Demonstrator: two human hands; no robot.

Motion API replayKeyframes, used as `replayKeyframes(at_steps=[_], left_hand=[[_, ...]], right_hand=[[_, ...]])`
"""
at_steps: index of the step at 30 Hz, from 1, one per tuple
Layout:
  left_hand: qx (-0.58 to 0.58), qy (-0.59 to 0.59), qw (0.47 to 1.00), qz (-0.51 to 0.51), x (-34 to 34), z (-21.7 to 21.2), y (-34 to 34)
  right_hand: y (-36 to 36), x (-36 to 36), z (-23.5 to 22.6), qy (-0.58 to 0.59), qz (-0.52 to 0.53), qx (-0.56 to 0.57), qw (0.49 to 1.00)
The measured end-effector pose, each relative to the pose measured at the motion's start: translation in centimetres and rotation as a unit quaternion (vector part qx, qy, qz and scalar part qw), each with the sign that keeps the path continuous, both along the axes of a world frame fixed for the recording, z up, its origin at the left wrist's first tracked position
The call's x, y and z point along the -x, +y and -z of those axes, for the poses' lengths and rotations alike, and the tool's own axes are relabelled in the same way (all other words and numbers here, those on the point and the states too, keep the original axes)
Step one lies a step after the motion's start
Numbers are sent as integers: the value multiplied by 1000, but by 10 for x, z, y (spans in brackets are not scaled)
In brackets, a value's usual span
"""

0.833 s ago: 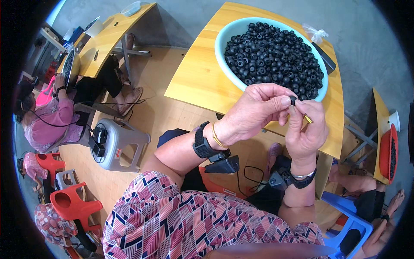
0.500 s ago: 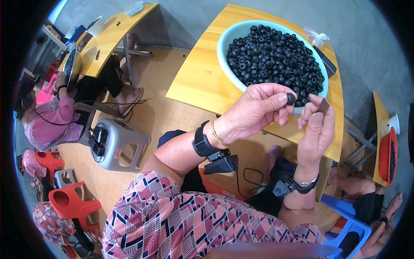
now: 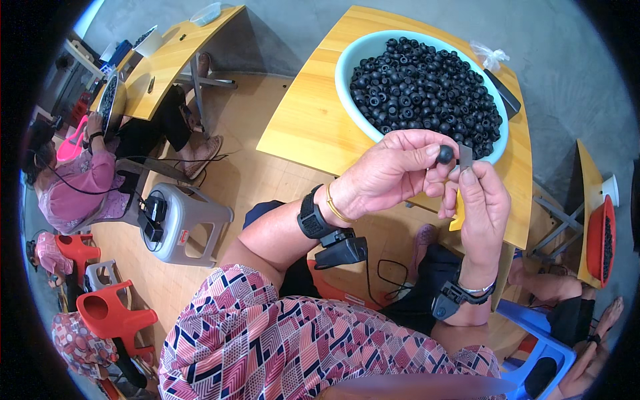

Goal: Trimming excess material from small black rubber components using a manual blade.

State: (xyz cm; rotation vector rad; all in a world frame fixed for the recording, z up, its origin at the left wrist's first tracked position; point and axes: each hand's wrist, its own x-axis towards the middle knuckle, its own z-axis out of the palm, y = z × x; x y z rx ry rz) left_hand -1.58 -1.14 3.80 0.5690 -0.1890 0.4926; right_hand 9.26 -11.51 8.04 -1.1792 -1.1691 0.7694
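A small round black part (image 3: 446,155) is pinched between the thumb and fingers of my left hand (image 3: 410,163), over the near rim of a pale blue basin (image 3: 342,73). My right hand (image 3: 485,200) is closed on a small knife (image 3: 465,156). Its flat metal blade stands up beside the black part, and a yellow end shows below my fingers. Whether the blade touches the part I cannot tell. Many similar black parts (image 3: 417,87), several with visible holes, heap up in the basin just beyond my hands.
The basin stands on a wooden table (image 3: 293,127). A dark flat object (image 3: 503,92) and a clear plastic bag (image 3: 490,57) lie at its right. To the left are a grey stool (image 3: 183,227), a red stool (image 3: 113,310) and a co-worker in pink (image 3: 83,180). A red basin (image 3: 600,233) stands far right.
My right hand has turned, bringing the blade upright close beside the black part; the yellow end has come into view. My left hand has barely moved and keeps its pinch.
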Motion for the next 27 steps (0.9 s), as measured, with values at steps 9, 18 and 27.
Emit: replayKeyframes(at_steps=[9, 18, 27], left_hand=[[-36, 21, 998, -46, 0, -2, -1], [-82, 30, 992, -88, 0, -2, -1], [-70, 34, 994, -81, -1, 0, 0]], right_hand=[[-3, -2, 0, -26, 7, 24, 999], [-1, 0, -2, -62, 19, 35, 997], [0, 1, 1, -59, 15, 37, 997]])
